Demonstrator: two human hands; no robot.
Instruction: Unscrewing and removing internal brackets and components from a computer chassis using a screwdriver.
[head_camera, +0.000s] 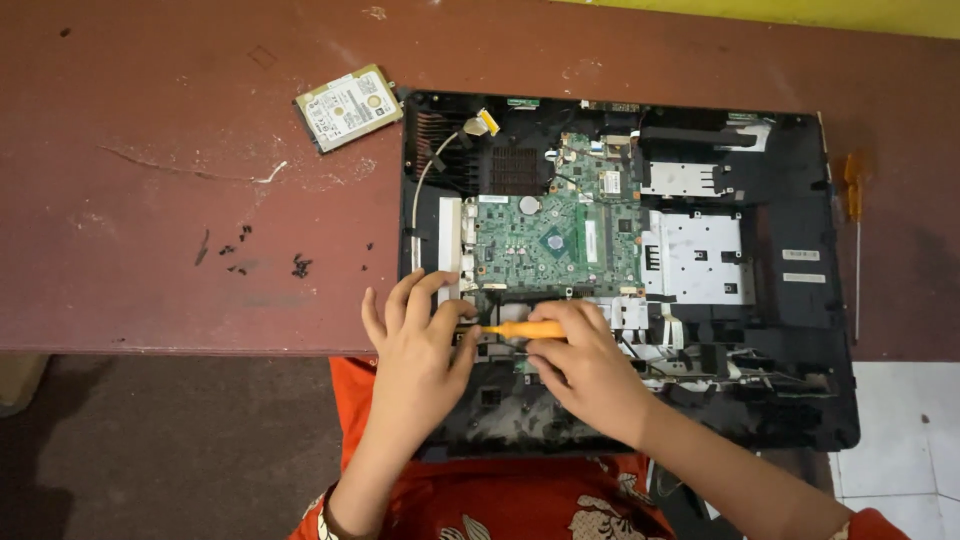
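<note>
Right hand (590, 375) gripping orange screwdriver (530, 329), opened laptop (800, 330)

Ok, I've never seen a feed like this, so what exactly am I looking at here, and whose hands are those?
This is one view, from a camera worn on the person's head, looking down. The two bare hands are that person's own. On the dark red table lies an opened laptop base, its green motherboard exposed. The right hand holds an orange-handled screwdriver, tip pointing left; the left hand rests on the base beside the tip. A removed hard drive sits at upper left, small black screws lie loose on the table, and a second screwdriver lies at the right.
</note>
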